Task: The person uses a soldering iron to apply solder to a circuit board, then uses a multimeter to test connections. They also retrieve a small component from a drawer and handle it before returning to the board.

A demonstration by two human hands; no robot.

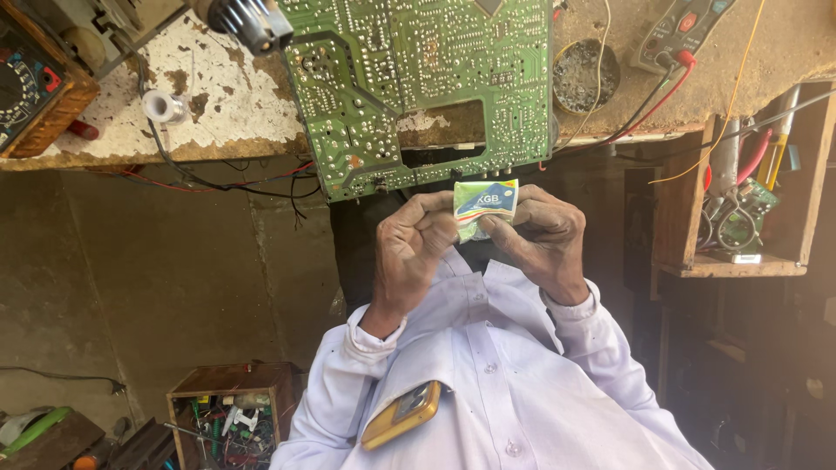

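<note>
A small white packet point(485, 206) printed in green, blue and yellow is pinched between both my hands, just below the bench edge. My left hand point(411, 252) grips its left side with thumb and fingers. My right hand point(544, 237) holds its right side and lower edge. Right above the packet lies a large green circuit board point(418, 87), solder side up, overhanging the worn workbench point(226, 104). My white shirt sleeves fill the lower middle of the view.
A solder spool point(164, 106) and an orange-cased meter point(30, 78) sit at the left of the bench. A round tin point(585, 76) and a second meter point(684, 26) with red and black leads are at the right. A wooden shelf point(740, 261) holds tools. A parts box point(231, 418) stands on the floor.
</note>
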